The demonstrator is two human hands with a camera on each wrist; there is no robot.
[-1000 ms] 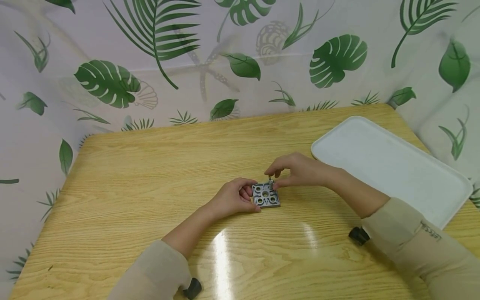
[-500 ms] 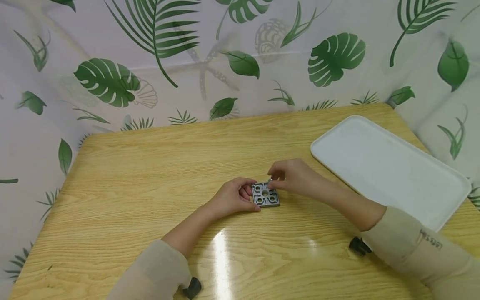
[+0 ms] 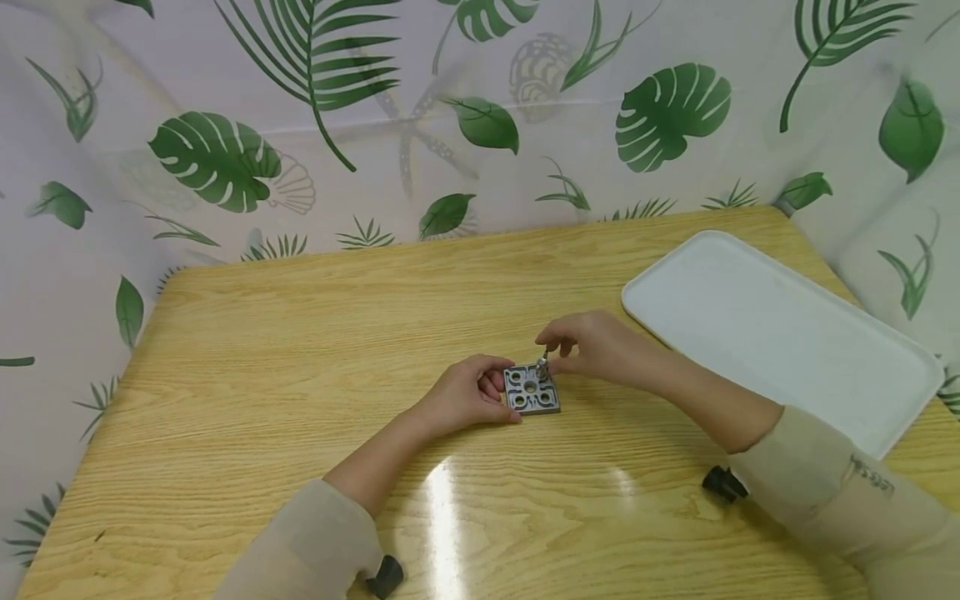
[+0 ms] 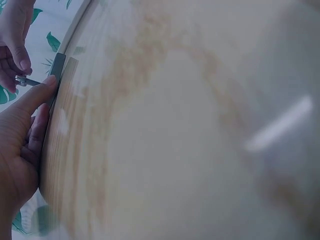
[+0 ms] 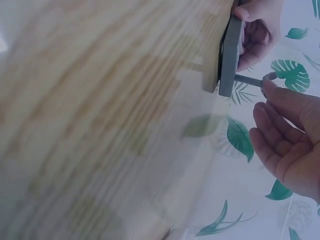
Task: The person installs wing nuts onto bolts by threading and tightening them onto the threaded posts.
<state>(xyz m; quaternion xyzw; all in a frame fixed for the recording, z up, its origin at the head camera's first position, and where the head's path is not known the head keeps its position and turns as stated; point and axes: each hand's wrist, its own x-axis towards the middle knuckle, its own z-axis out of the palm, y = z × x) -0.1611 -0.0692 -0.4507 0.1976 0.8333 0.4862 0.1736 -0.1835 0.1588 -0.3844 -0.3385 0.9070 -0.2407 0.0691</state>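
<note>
A square grey metal plate (image 3: 532,401) with several round holes lies on the wooden table. My left hand (image 3: 467,393) holds its left side, thumb at the near edge and fingers at the far one. A silver screw with a wing-shaped head (image 3: 542,367) stands upright at the plate's far right corner. My right hand (image 3: 600,346) has thumb and fingertips at the screw's head. From the right wrist view, the threaded shank (image 5: 247,80) runs between the plate (image 5: 230,60) and the head, where the thumb touches; the other fingers are loosely curled.
A white rectangular tray (image 3: 765,317) lies at the table's right side, beyond my right forearm. The wooden table (image 3: 300,358) meets a leaf-patterned cloth (image 3: 420,83) at its back and sides. Black bands (image 3: 723,483) show under the sleeves.
My right hand closed in on the screw's head half a second ago, lowering slightly; now its fingers have risen and spread a little, showing more of the screw. Left hand and plate stay put.
</note>
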